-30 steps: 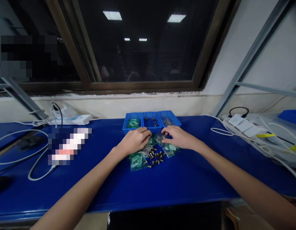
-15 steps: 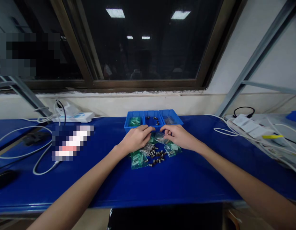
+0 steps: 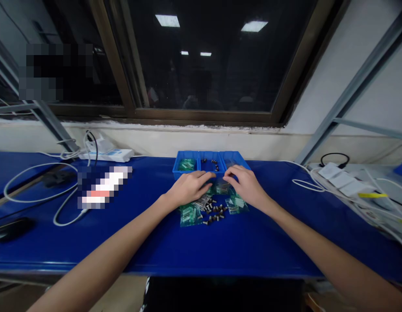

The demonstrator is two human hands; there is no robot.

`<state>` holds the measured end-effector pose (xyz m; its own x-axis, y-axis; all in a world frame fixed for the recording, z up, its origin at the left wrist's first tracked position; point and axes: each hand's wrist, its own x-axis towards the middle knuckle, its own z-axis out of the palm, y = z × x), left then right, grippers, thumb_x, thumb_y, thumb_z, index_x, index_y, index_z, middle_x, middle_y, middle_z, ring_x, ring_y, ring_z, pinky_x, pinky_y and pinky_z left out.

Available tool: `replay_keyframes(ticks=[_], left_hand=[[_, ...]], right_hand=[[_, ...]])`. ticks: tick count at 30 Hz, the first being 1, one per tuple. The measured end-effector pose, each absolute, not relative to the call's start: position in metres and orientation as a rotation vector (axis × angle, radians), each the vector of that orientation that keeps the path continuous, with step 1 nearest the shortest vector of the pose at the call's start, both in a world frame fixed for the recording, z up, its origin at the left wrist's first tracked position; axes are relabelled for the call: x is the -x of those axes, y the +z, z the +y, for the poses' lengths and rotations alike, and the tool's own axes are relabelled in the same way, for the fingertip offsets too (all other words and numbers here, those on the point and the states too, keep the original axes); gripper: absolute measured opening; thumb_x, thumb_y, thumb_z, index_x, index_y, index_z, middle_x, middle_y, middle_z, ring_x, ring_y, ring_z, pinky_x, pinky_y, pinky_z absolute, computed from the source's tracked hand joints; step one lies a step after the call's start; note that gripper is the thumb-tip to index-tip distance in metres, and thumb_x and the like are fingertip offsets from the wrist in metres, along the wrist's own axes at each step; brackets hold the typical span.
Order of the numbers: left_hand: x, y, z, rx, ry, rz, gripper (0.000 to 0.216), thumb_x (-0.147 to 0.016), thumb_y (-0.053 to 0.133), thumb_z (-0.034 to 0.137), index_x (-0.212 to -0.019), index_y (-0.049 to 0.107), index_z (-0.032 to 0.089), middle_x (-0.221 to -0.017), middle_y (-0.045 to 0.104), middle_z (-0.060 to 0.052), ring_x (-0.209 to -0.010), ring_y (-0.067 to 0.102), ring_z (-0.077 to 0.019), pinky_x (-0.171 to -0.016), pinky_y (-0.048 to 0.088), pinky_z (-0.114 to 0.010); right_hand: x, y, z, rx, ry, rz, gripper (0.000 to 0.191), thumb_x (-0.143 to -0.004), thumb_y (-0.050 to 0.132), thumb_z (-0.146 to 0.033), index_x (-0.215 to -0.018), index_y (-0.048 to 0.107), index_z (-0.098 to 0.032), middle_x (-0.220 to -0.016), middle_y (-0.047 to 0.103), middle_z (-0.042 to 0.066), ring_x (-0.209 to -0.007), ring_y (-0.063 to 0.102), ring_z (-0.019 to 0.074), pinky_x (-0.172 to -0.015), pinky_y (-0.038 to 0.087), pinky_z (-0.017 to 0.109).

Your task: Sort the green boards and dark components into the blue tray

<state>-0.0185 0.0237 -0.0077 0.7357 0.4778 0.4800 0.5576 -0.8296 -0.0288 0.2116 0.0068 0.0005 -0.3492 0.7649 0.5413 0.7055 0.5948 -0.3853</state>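
Two bare hands reach over a blue-topped bench (image 3: 266,247). The left hand (image 3: 189,189) and the right hand (image 3: 246,187) both lie palm down with curved fingers, close together and just in front of a blue plastic tray (image 3: 211,157); whether either one pinches anything, the view does not settle. The tray stands at the bench's back edge, about midway along it, and has three compartments: the left one holds a green-tinted bag (image 3: 187,164), the middle one about half a dozen dark screws (image 3: 210,164), and the right one a clear bag (image 3: 230,163).

Below the hands, toward the middle of the bench, lie about four small plastic bags (image 3: 190,215), one of them directly under the fingertips, and roughly twenty loose dark screws (image 3: 214,214), too small to count exactly.

Further left on the bench are one white cable (image 3: 38,187) and one black mouse (image 3: 11,229). One power strip (image 3: 340,182) sits at the back right corner. Behind the bench is one dark window (image 3: 204,56), with two ceiling lights reflected in it.
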Motion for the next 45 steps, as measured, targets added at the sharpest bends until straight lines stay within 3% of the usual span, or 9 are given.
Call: replay_keyframes(ticks=[6,13,17,21,25,29,33,45], left_hand=[[0.018,-0.009,0.023,2.671,-0.722,-0.833,0.024,-0.097,0.039,0.017,-0.115,0.054,0.02,-0.094,0.063,-0.007,-0.082,0.062,-0.0179,-0.061,0.049,-0.028],[0.015,-0.011,0.018,2.647,-0.714,-0.743,0.026,-0.1,0.041,0.033,-0.117,0.057,0.021,-0.092,0.061,-0.006,-0.074,0.062,-0.0156,-0.055,0.046,-0.026],[0.015,-0.011,0.019,2.668,-0.707,-0.722,0.028,-0.102,0.037,0.032,-0.108,0.062,0.021,-0.085,0.06,-0.004,-0.073,0.062,-0.0146,-0.056,0.046,-0.025],[0.016,-0.011,0.021,2.662,-0.751,-0.805,0.028,-0.101,0.037,0.03,-0.103,0.063,0.019,-0.087,0.062,-0.005,-0.072,0.062,-0.0145,-0.056,0.046,-0.026],[0.015,-0.011,0.021,2.673,-0.875,-0.915,0.024,-0.098,0.041,0.027,-0.096,0.062,0.017,-0.082,0.064,-0.004,-0.063,0.058,-0.0124,-0.054,0.043,-0.025],[0.013,-0.01,0.02,2.687,-0.924,-0.969,0.018,-0.094,0.045,0.026,-0.09,0.06,0.017,-0.067,0.061,0.0,-0.05,0.05,-0.0105,-0.048,0.035,-0.025],[0.012,-0.009,0.018,2.703,-0.936,-0.947,0.021,-0.095,0.044,0.029,-0.088,0.059,0.017,-0.061,0.058,0.002,-0.046,0.047,-0.01,-0.046,0.031,-0.024],[0.011,-0.006,0.015,2.792,-0.97,-0.917,0.021,-0.101,0.039,0.028,-0.102,0.058,0.017,-0.091,0.062,-0.005,-0.067,0.055,-0.0116,-0.06,0.044,-0.026]], right_hand=[[-0.203,-0.004,0.004,1.141,0.493,-1.825,0.014,-0.09,0.057,-0.03,-0.081,0.061,-0.02,-0.069,0.066,0.002,-0.064,0.062,0.0167,-0.063,0.047,0.03],[-0.197,-0.012,0.002,1.049,0.869,-1.728,0.014,-0.087,0.059,-0.034,-0.086,0.06,-0.019,-0.061,0.064,-0.001,-0.058,0.062,0.0154,-0.061,0.049,0.029],[-0.192,-0.015,-0.001,1.034,0.975,-1.713,0.013,-0.088,0.057,-0.032,-0.09,0.058,-0.02,-0.062,0.064,-0.001,-0.058,0.064,0.016,-0.062,0.05,0.03],[-0.195,-0.015,0.002,1.07,0.907,-1.752,0.013,-0.091,0.048,-0.026,-0.093,0.059,-0.019,-0.068,0.066,0.002,-0.062,0.065,0.0163,-0.059,0.048,0.029],[-0.198,-0.014,0.002,1.081,0.709,-1.899,0.016,-0.083,0.049,-0.014,-0.092,0.06,-0.02,-0.079,0.066,0.002,-0.073,0.066,0.0161,-0.067,0.048,0.029],[-0.196,-0.011,-0.002,1.075,0.494,-2.005,0.009,-0.083,0.056,-0.019,-0.089,0.063,-0.02,-0.09,0.064,0.004,-0.081,0.062,0.0163,-0.066,0.047,0.028],[-0.194,-0.01,-0.004,1.087,0.523,-1.976,0.009,-0.088,0.055,-0.025,-0.087,0.063,-0.02,-0.083,0.065,0.003,-0.077,0.062,0.016,-0.065,0.047,0.028],[-0.196,-0.014,0.001,1.069,0.65,-1.927,0.01,-0.087,0.057,-0.029,-0.087,0.062,-0.02,-0.082,0.066,0.003,-0.077,0.063,0.0171,-0.07,0.049,0.03]])
